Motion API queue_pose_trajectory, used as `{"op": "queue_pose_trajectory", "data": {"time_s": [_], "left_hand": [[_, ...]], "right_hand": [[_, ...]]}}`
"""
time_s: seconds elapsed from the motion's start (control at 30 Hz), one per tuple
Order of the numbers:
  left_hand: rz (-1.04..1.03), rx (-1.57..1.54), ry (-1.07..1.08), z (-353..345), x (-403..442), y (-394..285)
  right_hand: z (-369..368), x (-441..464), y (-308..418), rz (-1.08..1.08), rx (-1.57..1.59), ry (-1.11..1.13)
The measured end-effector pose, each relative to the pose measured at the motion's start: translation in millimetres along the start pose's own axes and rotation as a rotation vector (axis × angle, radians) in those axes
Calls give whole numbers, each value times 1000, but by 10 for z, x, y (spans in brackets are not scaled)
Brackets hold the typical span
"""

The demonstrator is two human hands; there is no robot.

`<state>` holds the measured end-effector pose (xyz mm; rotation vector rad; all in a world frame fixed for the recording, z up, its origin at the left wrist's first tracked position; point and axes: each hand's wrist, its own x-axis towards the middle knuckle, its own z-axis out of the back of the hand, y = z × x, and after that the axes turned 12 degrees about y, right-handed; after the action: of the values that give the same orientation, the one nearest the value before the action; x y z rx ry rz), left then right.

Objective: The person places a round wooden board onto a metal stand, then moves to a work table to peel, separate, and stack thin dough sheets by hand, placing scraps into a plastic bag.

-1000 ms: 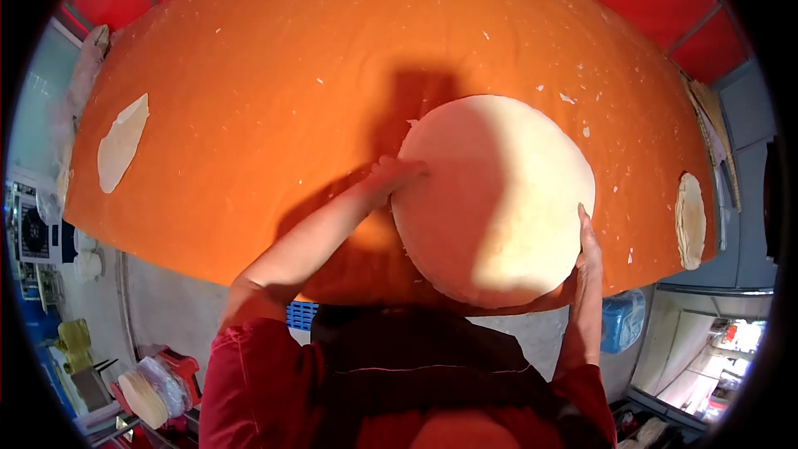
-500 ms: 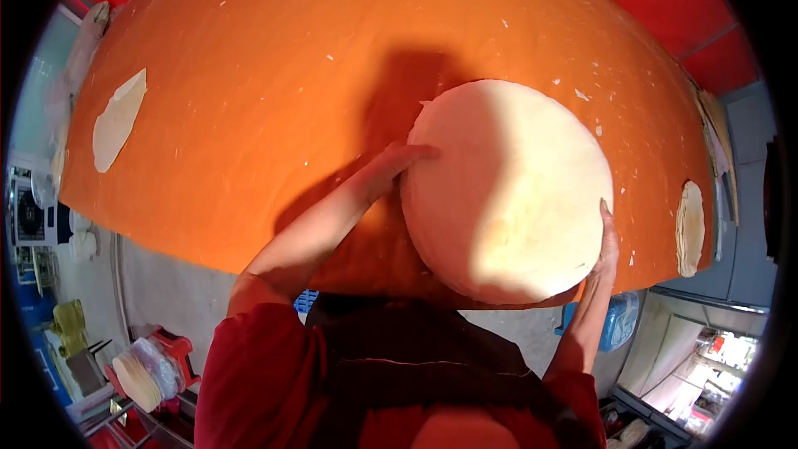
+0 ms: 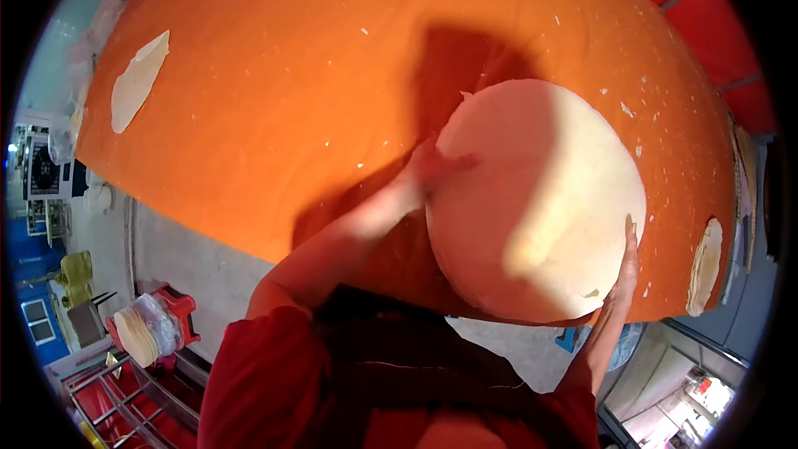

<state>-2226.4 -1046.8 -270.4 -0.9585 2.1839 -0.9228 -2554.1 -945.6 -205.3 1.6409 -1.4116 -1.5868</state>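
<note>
A large, pale round flatbread [image 3: 573,191], apparently the top of a stack with layered lower edges, lies over the near right part of the orange table. My left hand [image 3: 440,168] grips its left edge, thumb laid across the top and the other fingers mostly hidden. On the opposite side, my right hand [image 3: 623,274] is curled around the lower right edge, thumb pointing up along the rim; its remaining fingers are out of sight beneath. My shadow covers the left half of the round.
The orange table [image 3: 274,108] carries small pale flakes. A torn flatbread piece [image 3: 140,83] lies far left, and a small folded stack [image 3: 705,266] is at the right edge. Lower left, a red stool [image 3: 184,316] bears flatbreads and a plastic bag. Red tiles [image 3: 719,33] border the upper right.
My view has turned, so the table appears rotated clockwise. The round and both hands appear farther right in the picture; both hands keep their hold on its edges.
</note>
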Motion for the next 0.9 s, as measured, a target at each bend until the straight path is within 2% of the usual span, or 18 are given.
{"op": "queue_pose_trajectory", "data": {"time_s": [0.07, 0.13, 0.17, 0.27, 0.3, 0.37, 0.43, 0.53, 0.57, 0.67, 0.73, 0.8, 0.87, 0.9], "left_hand": [[88, -71, 112, 19, -49, -121], [81, -7, 25, 128, 71, -77], [80, 18, -28, 166, 96, -30], [37, 425, -247, -11, 92, 121], [-44, 435, -189, 22, 93, 175], [-202, 453, -75, 145, 59, 300], [-263, 499, -35, 101, -29, 302], [-306, 626, -20, 145, -83, 340], [-304, 679, -28, 187, -104, 362], [-203, 282, -107, 91, -122, 294], [-9, -81, -68, -82, -250, 178], [227, -302, -145, -20, -345, 168], [159, -65, -206, -126, -313, 30], [98, -7, -168, -59, -281, -63]], "right_hand": [[-14, -45, 31, -38, -53, -56], [200, 86, -167, 14, -128, -67], [436, 247, -356, -54, -107, -147], [263, 161, -221, -62, -185, -225], [334, 171, -213, 72, -222, -127], [271, 126, -13, 24, -321, -121], [133, 119, 157, -90, -365, -167], [918, 490, -474, 14, -29, -16], [1039, 534, -456, -29, 64, 61], [981, 505, -332, -236, 200, 182], [1046, 521, -360, -214, 216, 201], [1005, 460, -326, -277, 183, 129], [832, 260, -290, -267, 233, 108], [678, 163, -229, -246, 219, 81]]}}
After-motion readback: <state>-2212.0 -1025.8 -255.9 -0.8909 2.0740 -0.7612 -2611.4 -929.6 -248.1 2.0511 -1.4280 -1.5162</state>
